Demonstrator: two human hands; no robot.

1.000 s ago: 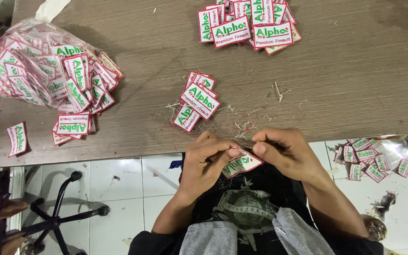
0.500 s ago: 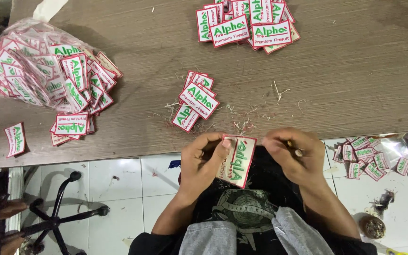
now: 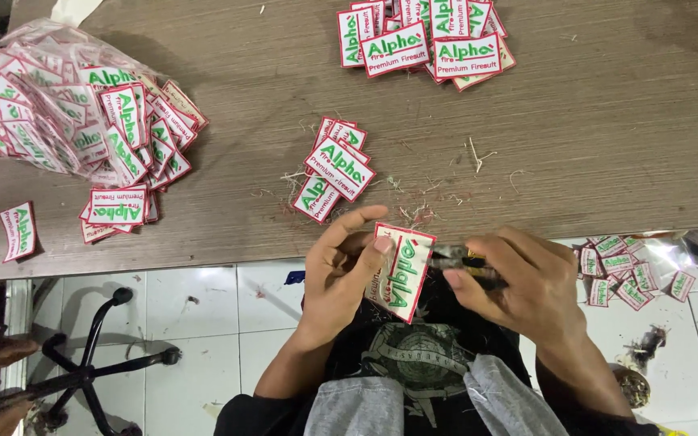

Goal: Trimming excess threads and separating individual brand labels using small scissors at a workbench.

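My left hand (image 3: pixel 341 270) pinches a white embroidered patch (image 3: pixel 401 270) with a red border and green lettering, held upright just off the near edge of the wooden table (image 3: pixel 607 145). My right hand (image 3: pixel 519 282) is closed on a small dark tool (image 3: pixel 454 257), likely thread snips, whose tip touches the patch's right side. A small pile of the same patches (image 3: pixel 333 171) lies on the table just beyond my hands, among loose thread clippings (image 3: pixel 422 211).
A clear plastic bag full of patches (image 3: pixel 66 121) spills open at the left, with loose patches (image 3: pixel 115 210) beside it. Another stack of patches (image 3: pixel 426 40) lies at the far edge. More patches (image 3: pixel 628 270) lie on the tiled floor at right. A chair base (image 3: pixel 82 371) stands lower left.
The patch lay flat and low between both hands; it has since been turned upright, face toward me, in my left hand. My right hand moved slightly right with the tool.
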